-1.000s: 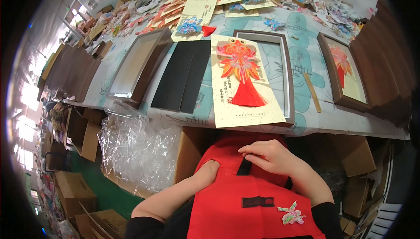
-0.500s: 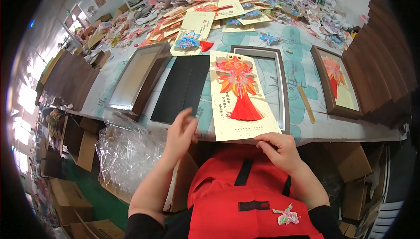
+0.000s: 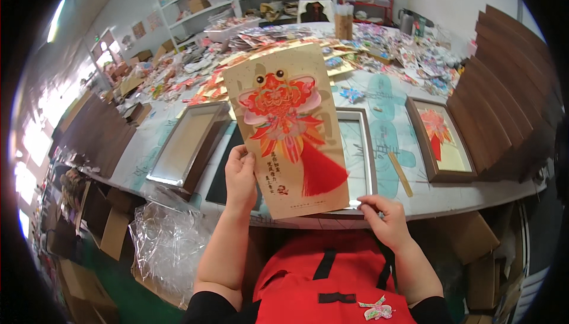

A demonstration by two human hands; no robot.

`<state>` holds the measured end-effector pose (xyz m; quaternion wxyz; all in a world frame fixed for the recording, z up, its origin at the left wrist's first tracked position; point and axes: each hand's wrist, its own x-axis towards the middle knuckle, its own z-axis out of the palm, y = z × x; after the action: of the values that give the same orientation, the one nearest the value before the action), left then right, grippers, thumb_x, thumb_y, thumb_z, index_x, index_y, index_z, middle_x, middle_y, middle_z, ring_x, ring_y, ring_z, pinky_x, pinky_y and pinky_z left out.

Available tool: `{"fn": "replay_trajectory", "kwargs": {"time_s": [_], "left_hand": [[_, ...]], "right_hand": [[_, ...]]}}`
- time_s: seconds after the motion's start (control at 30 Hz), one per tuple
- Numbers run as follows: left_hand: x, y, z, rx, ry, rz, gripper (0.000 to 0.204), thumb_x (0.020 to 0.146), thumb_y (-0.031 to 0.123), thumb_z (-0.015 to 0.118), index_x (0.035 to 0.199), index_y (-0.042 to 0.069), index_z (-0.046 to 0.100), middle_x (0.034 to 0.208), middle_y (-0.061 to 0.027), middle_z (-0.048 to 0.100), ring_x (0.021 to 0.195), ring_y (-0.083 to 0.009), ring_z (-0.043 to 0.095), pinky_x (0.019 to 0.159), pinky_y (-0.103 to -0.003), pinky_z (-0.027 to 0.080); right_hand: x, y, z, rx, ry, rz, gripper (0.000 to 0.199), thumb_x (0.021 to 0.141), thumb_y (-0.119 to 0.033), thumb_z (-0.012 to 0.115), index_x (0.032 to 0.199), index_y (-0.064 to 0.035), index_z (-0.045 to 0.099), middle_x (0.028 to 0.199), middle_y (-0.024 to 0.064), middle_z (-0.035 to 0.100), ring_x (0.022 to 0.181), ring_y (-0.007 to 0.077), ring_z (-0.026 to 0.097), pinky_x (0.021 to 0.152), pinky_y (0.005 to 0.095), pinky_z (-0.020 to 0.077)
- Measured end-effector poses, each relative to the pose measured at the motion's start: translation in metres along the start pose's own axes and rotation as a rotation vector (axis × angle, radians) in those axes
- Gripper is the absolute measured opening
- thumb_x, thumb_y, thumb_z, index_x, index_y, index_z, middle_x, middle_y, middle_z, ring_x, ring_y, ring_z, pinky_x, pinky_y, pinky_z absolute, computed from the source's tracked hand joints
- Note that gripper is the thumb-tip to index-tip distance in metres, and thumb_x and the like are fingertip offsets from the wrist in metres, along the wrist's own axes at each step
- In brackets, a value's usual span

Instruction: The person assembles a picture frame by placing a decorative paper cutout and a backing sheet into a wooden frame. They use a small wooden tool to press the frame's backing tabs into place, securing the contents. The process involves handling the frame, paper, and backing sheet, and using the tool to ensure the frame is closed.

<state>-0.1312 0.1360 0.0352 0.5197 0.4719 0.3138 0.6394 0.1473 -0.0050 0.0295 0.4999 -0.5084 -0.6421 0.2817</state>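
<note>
A tall cream card (image 3: 284, 199) is lifted and tilted over the table, bearing a red and orange goldfish ornament (image 3: 281, 110) with black eyes and a red tassel (image 3: 323, 173). My left hand (image 3: 240, 182) grips its left edge, thumb in front. Close to the card's lower right corner is my right hand (image 3: 384, 220), fingers curled together beside the frame's near edge; what they pinch, if anything, does not show. Behind the card lies an open brown frame (image 3: 368, 146), partly covered. A black backing board (image 3: 219, 184) is mostly hidden by the card and my left hand.
A deep brown frame box (image 3: 192, 140) stands left, a finished goldfish frame (image 3: 438, 140) right, beside stacked brown frames (image 3: 504, 93). A thin wooden strip (image 3: 400, 174) and a blue ornament (image 3: 352, 94) lie between. Clear plastic wrap (image 3: 169, 244) fills a box below the table edge.
The card has risen from the table and tilted toward me, moving left. My left hand, free before, now holds its left edge. The view has tipped up, showing more shelves.
</note>
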Motion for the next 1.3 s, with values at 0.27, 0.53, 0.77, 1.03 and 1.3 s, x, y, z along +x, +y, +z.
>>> {"fn": "replay_trajectory", "kwargs": {"time_s": [0.27,0.53,0.77,1.03,1.3], "left_hand": [[-0.020,0.033,0.003,-0.316,-0.035,-0.074,0.026,0.094,0.009,0.050,0.119,0.002,0.046,0.103,-0.0080,0.061,0.086,-0.0151,0.062,0.078,-0.029,0.052],[-0.045,0.018,0.037,-0.473,-0.136,-0.328,0.064,0.087,0.012,0.063,0.141,0.007,0.028,0.102,-0.0105,0.061,0.078,-0.0167,0.063,0.066,-0.027,0.052],[-0.047,0.069,0.003,0.277,-0.255,-0.070,0.059,0.092,0.009,0.053,0.141,-0.002,0.022,0.117,-0.0132,0.056,0.102,-0.0171,0.057,0.085,-0.029,0.047],[-0.064,0.084,-0.028,-0.657,-0.049,0.027,0.047,0.095,0.018,0.049,0.135,0.000,0.032,0.118,-0.0117,0.056,0.105,-0.0188,0.056,0.087,-0.032,0.046],[-0.074,0.073,-0.041,-0.726,0.133,0.044,0.041,0.097,0.026,0.045,0.129,0.001,0.043,0.118,-0.0101,0.056,0.107,-0.0205,0.054,0.090,-0.034,0.045]], "right_hand": [[0.079,-0.009,0.042,0.412,-0.143,0.071,0.022,0.093,-0.010,0.051,0.108,0.0014,0.062,0.089,0.0040,0.066,0.065,0.0053,0.052,0.058,0.0211,0.0445],[0.096,-0.037,0.099,0.865,-0.501,0.205,0.023,0.094,-0.020,0.056,0.106,-0.0034,0.065,0.081,-0.0031,0.059,0.070,0.0061,0.049,0.060,0.0194,0.0376],[0.105,-0.022,0.097,0.879,-0.551,0.222,0.018,0.091,-0.011,0.058,0.102,0.0011,0.065,0.073,-0.0022,0.057,0.055,0.0042,0.041,0.049,0.0203,0.0317],[0.090,-0.048,0.125,0.652,-0.496,0.153,0.013,0.090,-0.006,0.056,0.099,0.0020,0.062,0.076,0.0004,0.061,0.061,0.0029,0.051,0.051,0.0191,0.0376],[0.073,-0.035,0.117,0.552,-0.322,-0.004,0.016,0.088,-0.004,0.059,0.102,0.0022,0.062,0.083,0.0016,0.066,0.075,0.0048,0.058,0.067,0.0216,0.0468]]}}
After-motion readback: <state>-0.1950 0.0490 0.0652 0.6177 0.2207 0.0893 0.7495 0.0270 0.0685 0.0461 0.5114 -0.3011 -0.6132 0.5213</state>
